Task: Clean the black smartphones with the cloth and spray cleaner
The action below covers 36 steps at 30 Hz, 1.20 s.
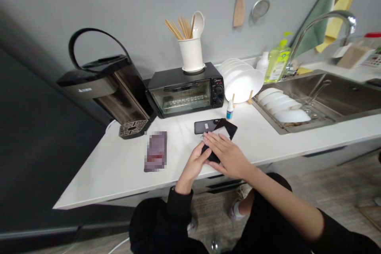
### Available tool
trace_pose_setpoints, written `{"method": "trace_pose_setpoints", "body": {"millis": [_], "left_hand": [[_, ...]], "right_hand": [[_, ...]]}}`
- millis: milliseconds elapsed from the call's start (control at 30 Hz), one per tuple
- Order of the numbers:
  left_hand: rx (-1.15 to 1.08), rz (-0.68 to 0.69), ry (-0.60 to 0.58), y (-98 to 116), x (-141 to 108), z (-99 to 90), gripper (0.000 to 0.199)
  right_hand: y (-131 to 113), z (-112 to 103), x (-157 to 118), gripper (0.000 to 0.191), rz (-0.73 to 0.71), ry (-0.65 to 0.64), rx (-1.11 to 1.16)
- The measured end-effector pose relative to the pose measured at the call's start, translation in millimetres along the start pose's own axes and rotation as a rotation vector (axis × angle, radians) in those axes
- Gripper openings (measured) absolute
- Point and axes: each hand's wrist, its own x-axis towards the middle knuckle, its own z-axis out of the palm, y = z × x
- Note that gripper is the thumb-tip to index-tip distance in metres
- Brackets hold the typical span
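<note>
My left hand point(194, 162) grips the near left edge of a dark, flat phone-like object point(213, 155), its thumb on top. Across that object lies my right hand point(228, 154), fingers stretched flat and close together, pressing a thin white wipe point(223, 131) that shows past the fingertips. Much of the dark object is covered by the hands. Just beyond them is a black flat item point(231, 126), partly under the wipe. A dark phone point(203, 127) rests face down behind the left hand. A small white bottle with a blue label point(229, 111) stands upright farther back.
A blurred-out phone-shaped item point(156, 151) lies left on the white counter point(119, 170). Behind stand a water dispenser point(119, 91), a toaster oven point(184, 95) bearing a utensil holder point(191, 53), and racked plates point(244, 83). At right is the sink point(342, 95) with bowls point(282, 105).
</note>
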Motion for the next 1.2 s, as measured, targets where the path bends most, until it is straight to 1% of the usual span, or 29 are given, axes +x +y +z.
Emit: {"method": "trace_pose_setpoints", "body": {"millis": [33,100,167,200,267,300,333,400,433,467,500,567,600,633,667,733,767,800,900,933,967,1033,1067,1100,1200], "left_hand": [[-0.045,-0.012,0.005,-0.3,0.1,-0.6,0.069],[-0.125,-0.062,-0.01,-0.3,0.2,-1.6,0.073],[-0.182,-0.102,-0.027,-0.1,0.2,-2.3,0.073],[-0.204,-0.104,-0.022,0.0,0.2,-2.6,0.07],[-0.229,-0.091,0.007,-0.3,0.5,-2.8,0.06],[-0.233,-0.087,0.016,-0.4,0.6,-2.8,0.057],[-0.234,-0.087,0.014,-0.5,0.8,-2.9,0.057],[-0.226,-0.095,-0.024,-0.8,1.2,-3.3,0.063],[-0.221,-0.099,-0.044,-1.1,1.3,-3.6,0.068],[-0.216,-0.101,-0.051,-1.7,1.4,-3.9,0.071],[-0.208,-0.104,-0.044,-2.5,1.4,-4.3,0.072],[-0.188,-0.108,-0.003,-4.2,1.3,-4.8,0.068],[-0.175,-0.104,0.015,-4.9,1.3,-4.8,0.066],[-0.16,-0.097,0.017,-5.2,1.2,-4.8,0.066],[-0.146,-0.091,-0.002,-5.2,1.0,-4.7,0.068],[-0.13,-0.086,-0.069,-4.6,0.5,-4.3,0.076],[-0.125,-0.086,-0.091,-4.3,0.1,-4.1,0.08],[-0.119,-0.089,-0.094,-4.3,-0.3,-4.1,0.082],[-0.09,-0.074,-0.022,-6.0,-0.7,-4.5,0.086],[-0.079,-0.067,-0.011,-6.7,-0.4,-4.9,0.087],[-0.069,-0.064,-0.022,-7.4,0.0,-5.3,0.088],[-0.059,-0.066,-0.075,-8.3,1.0,-5.7,0.091],[-0.06,-0.066,-0.093,-8.6,1.4,-5.7,0.091],[-0.062,-0.066,-0.092,-8.9,1.5,-5.4,0.091],[-0.06,-0.055,-0.012,-8.9,1.4,-3.2,0.085]], "right_hand": [[0.0,1.3,-1.6,0.08,-0.002,-0.011,0.018],[2.1,3.6,-5.2,0.074,0.08,0.019,0.02],[3.4,5.5,-9.0,0.073,0.154,0.049,0.024],[2.9,6.4,-10.7,0.075,0.145,0.039,0.043],[1.0,8.0,-13.3,0.081,0.048,-0.028,0.105],[0.7,8.6,-14.0,0.08,0.015,-0.055,0.129],[1.1,9.0,-14.2,0.078,0.019,-0.06,0.136],[3.4,9.5,-13.6,0.072,0.129,-0.015,0.101],[4.0,9.8,-13.1,0.071,0.191,0.013,0.077],[3.5,10.1,-12.6,0.073,0.219,0.024,0.063],[1.7,10.4,-12.3,0.077,0.204,0.011,0.063],[-4.2,11.1,-12.2,0.089,0.095,-0.057,0.094],[-6.8,11.3,-12.3,0.092,0.05,-0.087,0.111],[-8.4,11.5,-12.5,0.091,0.04,-0.098,0.117],[-8.7,11.8,-12.5,0.087,0.068,-0.083,0.11],[-7.1,12.6,-12.4,0.077,0.175,-0.009,0.073],[-6.4,13.2,-12.3,0.075,0.205,0.016,0.059],[-6.1,13.8,-12.3,0.078,0.196,0.021,0.057],[-5.8,14.8,-12.2,0.095,0.043,-0.064,0.101],[-4.8,14.7,-12.0,0.095,0.031,-0.073,0.106],[-3.2,14.5,-11.8,0.091,0.062,-0.056,0.098],[-0.8,14.5,-11.8,0.082,0.185,0.019,0.063],[-1.2,15.0,-12.2,0.08,0.219,0.042,0.052],[-2.9,15.8,-13.0,0.084,0.213,0.04,0.054],[-10.1,18.5,-15.3,0.102,0.058,-0.06,0.115]]}}
